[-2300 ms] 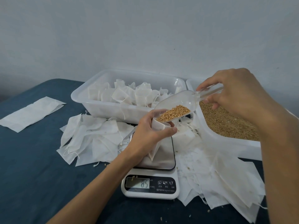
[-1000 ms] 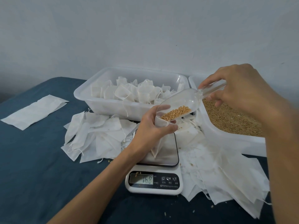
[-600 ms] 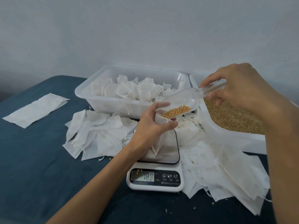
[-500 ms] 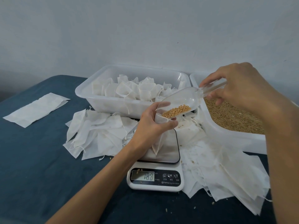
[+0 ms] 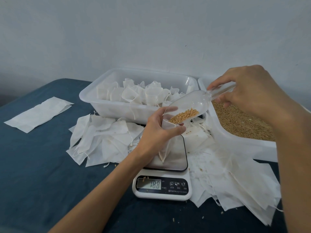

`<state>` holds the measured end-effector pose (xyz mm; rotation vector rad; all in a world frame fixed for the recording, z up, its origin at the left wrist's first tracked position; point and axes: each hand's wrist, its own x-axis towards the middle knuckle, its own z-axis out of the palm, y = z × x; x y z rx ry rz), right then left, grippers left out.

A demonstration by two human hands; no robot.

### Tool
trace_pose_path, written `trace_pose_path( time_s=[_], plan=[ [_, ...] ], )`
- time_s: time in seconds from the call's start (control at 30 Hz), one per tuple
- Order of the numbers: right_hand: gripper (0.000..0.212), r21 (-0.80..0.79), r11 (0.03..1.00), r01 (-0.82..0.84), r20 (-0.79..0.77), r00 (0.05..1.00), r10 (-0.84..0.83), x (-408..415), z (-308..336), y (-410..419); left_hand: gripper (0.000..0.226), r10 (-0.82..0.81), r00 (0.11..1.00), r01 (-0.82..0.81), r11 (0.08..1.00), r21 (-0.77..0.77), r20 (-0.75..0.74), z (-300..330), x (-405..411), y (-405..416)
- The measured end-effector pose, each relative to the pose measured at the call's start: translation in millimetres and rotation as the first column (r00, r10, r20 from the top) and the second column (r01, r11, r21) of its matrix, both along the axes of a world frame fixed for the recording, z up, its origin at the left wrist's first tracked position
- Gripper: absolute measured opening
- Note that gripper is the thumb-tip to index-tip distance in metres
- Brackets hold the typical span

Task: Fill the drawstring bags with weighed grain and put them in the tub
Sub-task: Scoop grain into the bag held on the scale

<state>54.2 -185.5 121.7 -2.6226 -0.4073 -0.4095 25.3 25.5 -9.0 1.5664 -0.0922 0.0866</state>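
My left hand [image 5: 158, 130] grips the mouth of a white drawstring bag [image 5: 165, 148] that stands on the white digital scale [image 5: 162, 187], whose display reads 18.8. My right hand [image 5: 249, 91] holds the handle of a clear plastic scoop [image 5: 191, 105], tilted down over the bag's opening with a small heap of brown grain [image 5: 184, 116] at its lip. Filled white bags [image 5: 134, 93] sit in the white tub [image 5: 94, 93] behind the scale. A second white tub [image 5: 235, 140] on the right holds loose grain [image 5: 239, 121].
Empty flat bags lie heaped left of the scale [image 5: 101, 138] and spread to its right [image 5: 235, 182]. A folded white sheet [image 5: 38, 111] lies far left on the dark blue cloth [image 5: 33, 174]. Stray grains dot the cloth near the scale. A pale wall stands behind.
The scale reading rose from 8.5 through 16.8 to 18.8 as grain slid from the scoop into the bag. The heap in the scoop shrank. Both hands kept their places.
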Motion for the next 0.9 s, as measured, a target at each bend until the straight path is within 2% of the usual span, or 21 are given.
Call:
trace_pose_path(
  time_s=[0.53,0.9],
  plan=[
    [0.041,-0.051,0.997,-0.049,0.034,0.998,0.051,4.4,-2.5,-2.2,0.066,-0.005,1.000,0.005,1.000,0.020,0.024,0.5,-1.0,0.3],
    [0.039,-0.028,0.998,-0.051,0.041,0.998,0.052,6.4,-3.8,-2.6,0.067,0.012,1.000,-0.012,0.999,0.037,0.022,1.1,-1.4,-0.5]
  ],
)
